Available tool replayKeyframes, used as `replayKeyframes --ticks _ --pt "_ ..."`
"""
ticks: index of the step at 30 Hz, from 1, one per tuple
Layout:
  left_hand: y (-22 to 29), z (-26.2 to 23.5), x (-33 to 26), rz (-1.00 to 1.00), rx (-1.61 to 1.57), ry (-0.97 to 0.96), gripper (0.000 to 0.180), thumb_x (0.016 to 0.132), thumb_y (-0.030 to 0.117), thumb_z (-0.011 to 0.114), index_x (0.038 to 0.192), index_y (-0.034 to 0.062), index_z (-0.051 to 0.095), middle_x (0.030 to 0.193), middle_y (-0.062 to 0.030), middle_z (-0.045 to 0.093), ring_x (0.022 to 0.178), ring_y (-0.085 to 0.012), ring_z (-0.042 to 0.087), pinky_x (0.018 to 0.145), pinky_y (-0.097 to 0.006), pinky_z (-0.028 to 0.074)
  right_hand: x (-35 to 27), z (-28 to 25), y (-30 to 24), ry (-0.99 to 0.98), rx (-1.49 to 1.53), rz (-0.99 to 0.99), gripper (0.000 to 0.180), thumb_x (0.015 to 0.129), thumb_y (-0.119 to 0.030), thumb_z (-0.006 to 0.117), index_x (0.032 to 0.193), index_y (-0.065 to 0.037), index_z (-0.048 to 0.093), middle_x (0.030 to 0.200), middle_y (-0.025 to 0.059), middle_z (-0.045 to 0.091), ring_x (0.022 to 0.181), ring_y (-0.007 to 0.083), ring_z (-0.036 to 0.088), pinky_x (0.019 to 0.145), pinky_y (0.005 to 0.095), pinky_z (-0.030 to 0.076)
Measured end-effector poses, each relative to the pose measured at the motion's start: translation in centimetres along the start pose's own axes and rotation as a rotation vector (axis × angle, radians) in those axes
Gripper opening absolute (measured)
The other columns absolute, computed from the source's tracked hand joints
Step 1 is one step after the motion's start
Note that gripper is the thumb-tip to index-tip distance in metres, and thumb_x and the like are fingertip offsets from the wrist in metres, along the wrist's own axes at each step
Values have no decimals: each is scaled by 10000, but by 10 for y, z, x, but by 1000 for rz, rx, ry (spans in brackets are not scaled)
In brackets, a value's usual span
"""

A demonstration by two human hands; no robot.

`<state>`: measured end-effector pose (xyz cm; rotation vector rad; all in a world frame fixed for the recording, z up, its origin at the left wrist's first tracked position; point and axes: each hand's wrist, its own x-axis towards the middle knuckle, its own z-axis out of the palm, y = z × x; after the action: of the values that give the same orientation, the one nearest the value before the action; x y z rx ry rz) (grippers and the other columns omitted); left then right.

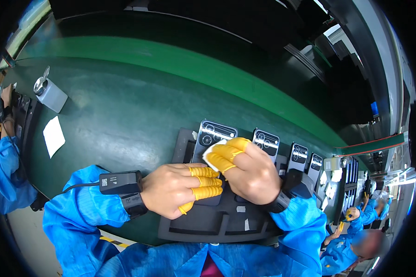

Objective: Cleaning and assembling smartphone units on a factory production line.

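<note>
A dark phone [211,138] lies back-up in a black foam tray [208,226], its camera cluster facing me. My left hand [175,187], with yellow finger cots, presses on the phone's lower part and steadies it. My right hand [247,171], also in yellow cots, pinches a small white cloth [211,151] against the phone's back just below the cameras. Both sleeves are blue, and each wrist carries a black band with a small box.
Three more phones [266,141] stand in a row to the right on the green belt [125,106]. A metal-topped dispenser [48,92] and a white sheet [53,135] sit at left. Other workers in blue sit at far left [2,161] and lower right [356,240].
</note>
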<state>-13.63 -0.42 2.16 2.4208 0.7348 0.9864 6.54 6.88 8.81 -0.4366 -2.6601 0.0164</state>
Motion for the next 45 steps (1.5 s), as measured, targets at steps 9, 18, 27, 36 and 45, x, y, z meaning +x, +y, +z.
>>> replayKeyframes --ticks 9,18,27,36,45 --pt "1 0 -2 -2 5 10 552 635 61 606 1184 72 662 1217 -114 639 1187 -259 585 1047 -387 467 -11 -24 20 -227 -179 165 245 586 -14 653 829 -20 690 879 103 628 865 296 606 783 374 529" --pt "-1 -1 3 21 -2 17 541 647 43 581 1179 80 669 1171 -111 650 1177 -262 595 1043 -399 470 5 5 21 13 -192 107 191 626 -58 650 813 -23 663 779 82 544 780 271 564 704 360 514" --pt "0 0 -1 -4 8 1 550 640 75 607 1188 88 661 1196 -102 645 1165 -265 597 1036 -373 475 -7 -7 -4 -46 -111 33 262 585 -99 629 818 14 672 854 94 578 892 262 592 759 342 522" --pt "0 0 -1 6 4 37 532 649 52 598 1176 80 665 1186 -104 649 1169 -263 596 1037 -379 475 -12 -16 8 -142 -171 -52 328 562 -51 650 880 4 712 840 87 624 816 249 613 707 353 539" --pt "-2 -2 0 25 13 16 539 663 44 587 1197 79 652 1212 -99 640 1199 -259 577 1042 -385 471 -10 -44 11 -105 -244 61 198 591 -25 668 787 -3 685 747 93 562 782 269 588 715 370 530"
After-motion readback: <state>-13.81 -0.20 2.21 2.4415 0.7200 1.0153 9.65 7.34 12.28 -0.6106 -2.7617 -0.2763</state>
